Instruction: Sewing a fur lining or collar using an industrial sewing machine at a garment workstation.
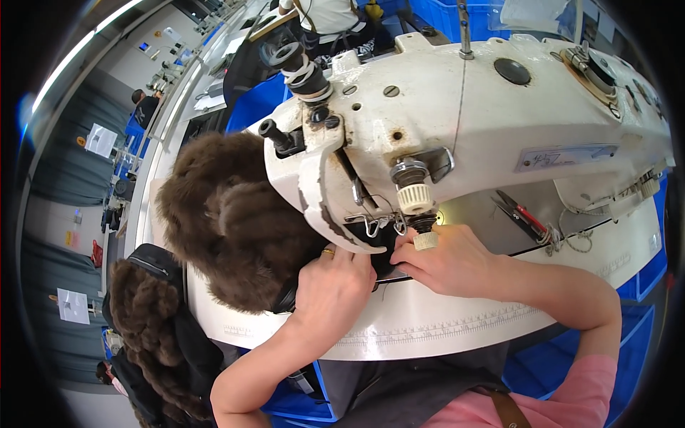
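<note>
A white industrial sewing machine [485, 107] spans the view, its paint chipped around the head. Under its needle end lies dark fabric [385, 260], joined to a bulky brown fur piece [235, 221] that spreads to the left. My left hand [334, 285], with a ring on one finger, presses its curled fingers on the fabric edge just left of the needle area. Close by on the right, my right hand [453, 264] pinches the same fabric between thumb and fingers. The machine head hides the needle, the presser foot and some fingertips.
Red-handled scissors [526, 214] lie on the machine bed beside a loose cord [575, 239]. The white table [399, 342] has a printed ruler along its curved edge. Another brown fur garment [146, 299] hangs at left. Blue bins [614, 357] stand below, and a person [332, 18] sits beyond.
</note>
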{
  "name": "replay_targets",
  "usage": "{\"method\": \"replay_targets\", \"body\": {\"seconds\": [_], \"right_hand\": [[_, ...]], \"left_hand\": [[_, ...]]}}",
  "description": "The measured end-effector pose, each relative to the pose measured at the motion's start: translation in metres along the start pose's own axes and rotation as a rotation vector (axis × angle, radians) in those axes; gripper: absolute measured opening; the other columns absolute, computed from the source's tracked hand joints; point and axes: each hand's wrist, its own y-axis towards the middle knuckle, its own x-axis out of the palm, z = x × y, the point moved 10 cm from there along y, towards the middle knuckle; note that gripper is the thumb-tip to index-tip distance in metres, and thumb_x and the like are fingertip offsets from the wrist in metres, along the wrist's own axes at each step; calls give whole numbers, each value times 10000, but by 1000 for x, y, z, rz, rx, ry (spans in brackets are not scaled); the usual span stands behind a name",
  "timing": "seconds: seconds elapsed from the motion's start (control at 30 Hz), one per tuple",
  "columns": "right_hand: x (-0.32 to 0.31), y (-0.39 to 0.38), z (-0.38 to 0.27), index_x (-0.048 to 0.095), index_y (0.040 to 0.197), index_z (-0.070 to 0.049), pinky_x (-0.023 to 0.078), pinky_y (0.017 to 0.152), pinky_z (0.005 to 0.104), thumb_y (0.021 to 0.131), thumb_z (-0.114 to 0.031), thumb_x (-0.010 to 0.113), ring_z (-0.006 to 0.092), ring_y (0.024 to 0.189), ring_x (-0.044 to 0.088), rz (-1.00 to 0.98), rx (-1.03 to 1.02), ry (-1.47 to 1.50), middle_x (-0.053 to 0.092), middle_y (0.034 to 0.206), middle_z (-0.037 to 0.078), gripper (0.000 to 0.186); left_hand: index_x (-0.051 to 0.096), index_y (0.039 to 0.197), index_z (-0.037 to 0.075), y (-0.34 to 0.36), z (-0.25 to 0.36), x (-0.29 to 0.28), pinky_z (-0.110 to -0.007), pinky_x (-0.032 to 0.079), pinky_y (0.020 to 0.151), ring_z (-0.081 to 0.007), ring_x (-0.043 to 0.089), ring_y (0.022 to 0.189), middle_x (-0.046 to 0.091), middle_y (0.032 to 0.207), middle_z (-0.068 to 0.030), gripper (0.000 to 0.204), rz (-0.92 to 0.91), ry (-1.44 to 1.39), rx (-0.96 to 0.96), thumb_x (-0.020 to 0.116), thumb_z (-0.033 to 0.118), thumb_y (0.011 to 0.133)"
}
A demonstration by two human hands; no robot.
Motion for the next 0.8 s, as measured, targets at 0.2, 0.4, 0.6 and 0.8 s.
{"method": "replay_targets", "body": {"seconds": [0.2, 0.4, 0.6, 0.8], "right_hand": [[-1, 0, -4, 675, 914, -124, 523, 568, 340, 784, -95, 665, 219, 730, 650, 31, -85, 84, 670, 925, -28, 134], [4, 5, 0, 639, 896, -133, 509, 588, 345, 792, -77, 644, 193, 760, 632, -51, -59, 187, 610, 791, -3, 118], [0, -5, -15, 667, 884, -105, 528, 664, 345, 808, -102, 618, 193, 835, 632, -52, -194, 142, 626, 943, 11, 91], [-6, -10, -13, 692, 892, -70, 524, 709, 333, 772, -89, 636, 202, 843, 612, 33, -168, 113, 630, 994, 23, 134]], "left_hand": [[560, 996, 44, -4, 3, -4, -370, 498, 520, -259, 639, 633, 606, 825, -90, 237, 32, -147, 76, 672, 60, 788], [560, 1056, 27, 7, 2, -3, -381, 490, 490, -276, 620, 558, 597, 841, -93, 309, -19, -197, 15, 647, 22, 760], [638, 928, 47, -1, 7, 2, -373, 513, 518, -263, 633, 594, 604, 864, -67, 212, -60, -132, 52, 639, 10, 719], [643, 803, 46, -2, 8, -9, -354, 510, 527, -253, 629, 598, 601, 826, -52, 124, 3, -286, 42, 747, 92, 754]]}}
